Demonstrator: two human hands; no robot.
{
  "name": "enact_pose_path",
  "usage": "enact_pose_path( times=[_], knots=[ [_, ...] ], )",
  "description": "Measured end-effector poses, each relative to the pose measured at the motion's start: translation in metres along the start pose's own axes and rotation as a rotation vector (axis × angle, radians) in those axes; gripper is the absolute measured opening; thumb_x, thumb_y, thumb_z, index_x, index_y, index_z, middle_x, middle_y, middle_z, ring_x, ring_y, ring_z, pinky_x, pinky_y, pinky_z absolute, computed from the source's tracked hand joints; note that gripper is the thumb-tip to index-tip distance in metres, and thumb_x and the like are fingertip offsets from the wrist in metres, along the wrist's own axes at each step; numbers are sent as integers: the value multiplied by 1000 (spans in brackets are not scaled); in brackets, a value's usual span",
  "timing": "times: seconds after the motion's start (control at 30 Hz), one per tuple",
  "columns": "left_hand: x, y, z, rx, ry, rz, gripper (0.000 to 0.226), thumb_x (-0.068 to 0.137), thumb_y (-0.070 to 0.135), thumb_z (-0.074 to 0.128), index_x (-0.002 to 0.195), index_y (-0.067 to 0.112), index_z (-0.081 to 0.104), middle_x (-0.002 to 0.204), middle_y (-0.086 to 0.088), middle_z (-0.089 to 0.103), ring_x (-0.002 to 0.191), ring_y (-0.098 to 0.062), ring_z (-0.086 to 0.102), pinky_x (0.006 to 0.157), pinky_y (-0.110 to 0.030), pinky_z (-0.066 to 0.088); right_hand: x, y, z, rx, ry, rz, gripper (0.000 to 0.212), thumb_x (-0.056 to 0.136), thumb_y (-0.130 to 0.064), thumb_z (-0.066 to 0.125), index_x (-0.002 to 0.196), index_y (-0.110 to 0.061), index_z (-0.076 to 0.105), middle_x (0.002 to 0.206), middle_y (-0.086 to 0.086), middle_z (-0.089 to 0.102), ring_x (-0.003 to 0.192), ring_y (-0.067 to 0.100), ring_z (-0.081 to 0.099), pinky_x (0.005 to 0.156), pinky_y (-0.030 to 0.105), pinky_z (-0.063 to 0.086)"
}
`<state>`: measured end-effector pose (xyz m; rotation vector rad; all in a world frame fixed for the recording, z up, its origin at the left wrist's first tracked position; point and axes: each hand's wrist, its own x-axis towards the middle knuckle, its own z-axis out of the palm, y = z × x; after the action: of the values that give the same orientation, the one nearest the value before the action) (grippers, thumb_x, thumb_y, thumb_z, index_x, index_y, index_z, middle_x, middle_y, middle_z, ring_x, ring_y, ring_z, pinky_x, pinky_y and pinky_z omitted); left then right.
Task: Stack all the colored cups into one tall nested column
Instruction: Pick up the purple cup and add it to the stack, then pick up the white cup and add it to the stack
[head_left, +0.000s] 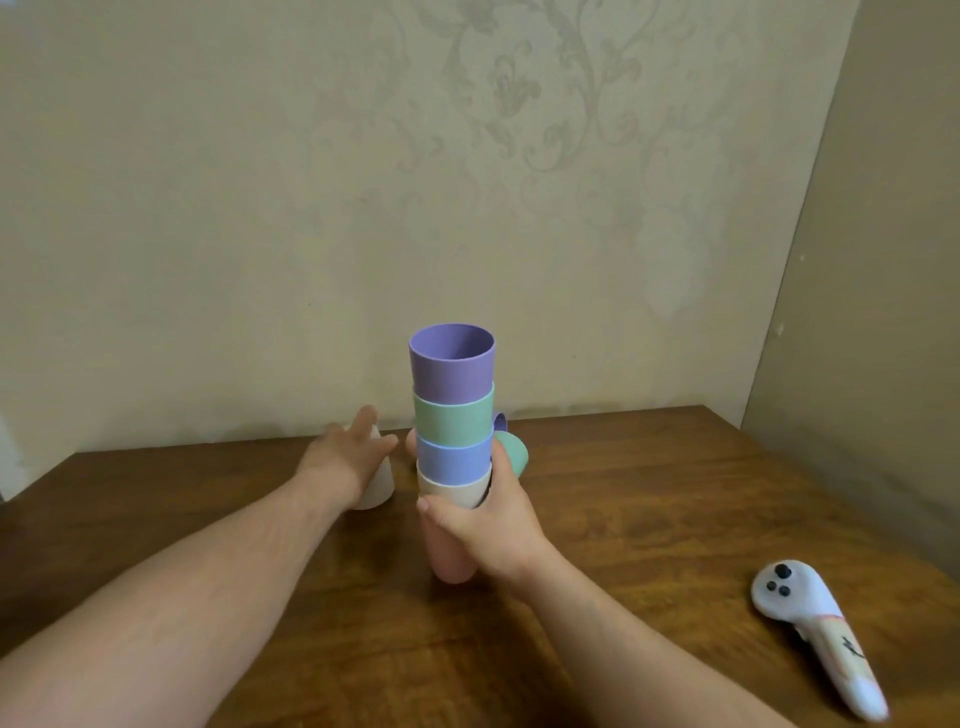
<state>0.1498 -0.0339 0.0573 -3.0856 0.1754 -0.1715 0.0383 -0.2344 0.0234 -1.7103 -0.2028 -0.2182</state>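
A nested column of cups (453, 436) rises at the middle of the wooden table (649, 519): pink at the bottom, then cream, blue, green and purple on top. My right hand (488, 514) grips the column around the cream and pink cups. My left hand (345, 457) reaches over a cream cup (378, 480) standing upside down to the left, fingers spread on it. Behind the column lie a green cup (513, 453) and a purple cup (500, 420), both mostly hidden.
A white hand controller (810, 629) lies near the table's front right. Patterned walls close the table off at the back and on the right.
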Motion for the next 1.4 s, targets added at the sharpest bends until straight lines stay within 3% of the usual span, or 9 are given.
enact_pose_path(
  times=[0.17,0.3,0.57,0.7,0.8,1.0,1.13,1.27,1.4],
  knots=[
    [-28,-38,-5,-196,55,-219,52,94,39,72,140,30,47,136,-12,54,95,-35,59,77,-45,55,2,-5,2,-33,-1,-2,77,74,-32,93,137,-42,50,121,-17,72,110,6,72,100,40,62],
    [-60,-54,6,-243,-89,-234,97,73,60,90,155,41,40,138,-5,47,113,-33,66,92,-46,61,3,-8,5,-31,17,13,78,68,-37,93,132,-44,50,119,-14,73,110,11,73,100,48,62],
    [-93,-51,22,-189,-63,-163,99,70,82,76,151,33,43,144,-1,55,130,-26,53,106,-44,50,3,-28,3,-1,1,-58,88,67,-38,97,139,-41,48,126,-9,73,114,13,73,100,47,62],
    [-104,-38,13,-65,-81,-91,81,73,86,68,128,29,51,134,0,66,113,-22,57,91,-40,49,14,-44,2,-11,45,-62,75,70,-40,98,133,-41,56,117,-6,77,106,18,77,93,48,65],
    [-110,-39,13,-139,-100,-96,91,77,80,71,149,32,43,134,3,68,113,-21,65,79,-37,50,17,-44,5,-42,43,-27,71,69,-43,99,126,-41,57,113,-8,77,103,16,77,92,48,65],
    [-104,-38,-21,-991,215,-264,83,74,37,97,142,22,51,129,-1,68,121,-29,68,98,-44,57,10,-46,3,-52,47,-28,71,74,-41,96,130,-41,54,115,-10,75,105,13,75,89,38,65],
    [-102,-19,-99,-1529,538,-128,89,65,57,89,138,27,49,129,5,70,124,-20,71,108,-52,58,7,-49,3,-49,39,-28,71,77,-39,95,134,-39,52,117,-9,73,106,14,74,87,35,64],
    [-107,8,-166,-1589,667,146,73,74,55,85,134,19,61,125,4,76,113,-4,75,94,-27,60,5,-49,2,-35,24,-35,71,79,-36,94,136,-37,51,118,-8,73,106,13,73,83,30,62],
    [-101,43,-177,-1441,538,223,43,86,35,88,123,26,67,115,13,79,96,8,75,78,-15,57,7,-47,2,-26,33,-43,71,78,-35,94,135,-37,52,118,-9,74,106,12,73,83,30,63]
  ],
)
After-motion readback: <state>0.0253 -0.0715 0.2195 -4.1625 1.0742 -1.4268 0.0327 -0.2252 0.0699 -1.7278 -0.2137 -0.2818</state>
